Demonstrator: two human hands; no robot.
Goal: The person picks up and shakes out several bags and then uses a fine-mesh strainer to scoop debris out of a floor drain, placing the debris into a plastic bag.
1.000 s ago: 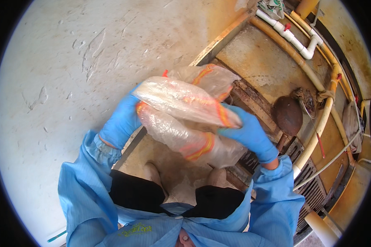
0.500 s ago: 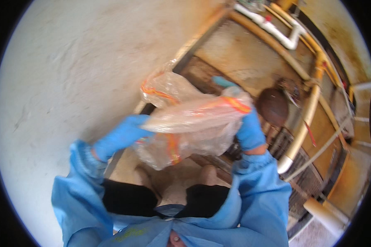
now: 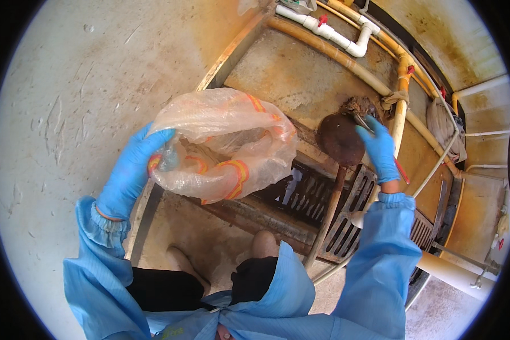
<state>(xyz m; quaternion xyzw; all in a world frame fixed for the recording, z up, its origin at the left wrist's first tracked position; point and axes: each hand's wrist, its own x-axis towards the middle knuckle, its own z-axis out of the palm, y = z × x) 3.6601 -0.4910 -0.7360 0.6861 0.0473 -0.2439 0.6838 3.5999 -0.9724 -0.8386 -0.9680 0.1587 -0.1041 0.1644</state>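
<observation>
A large clear plastic bag (image 3: 241,181) with orange and yellow stripes hangs from my left hand (image 3: 131,161), which is closed on its left rim. The bag's mouth gapes upward, and its right side is unsupported. Off to the right, my right hand (image 3: 382,148) is apart from the bag, thumb and fingers closed around a thin metal piece (image 3: 364,123) whose kind I cannot make out. That piece lies against a dark brown, tangled clump (image 3: 360,106). Just left of the right hand is a round, dark brown pan-like head (image 3: 341,139) on a long handle (image 3: 327,218).
A pale, stained wall-like surface (image 3: 56,136) fills the left. Slotted dark grates (image 3: 343,233) lie beside a channel (image 3: 293,195) with water. Yellowed pipes (image 3: 402,110) and a white pipe with a red valve (image 3: 337,38) run across the upper right. A stained tan panel (image 3: 289,62) stands behind.
My right hand has let go of the bag and moved right to the metal piece by the brown clump. The bag has opened out, held by my left hand alone.
</observation>
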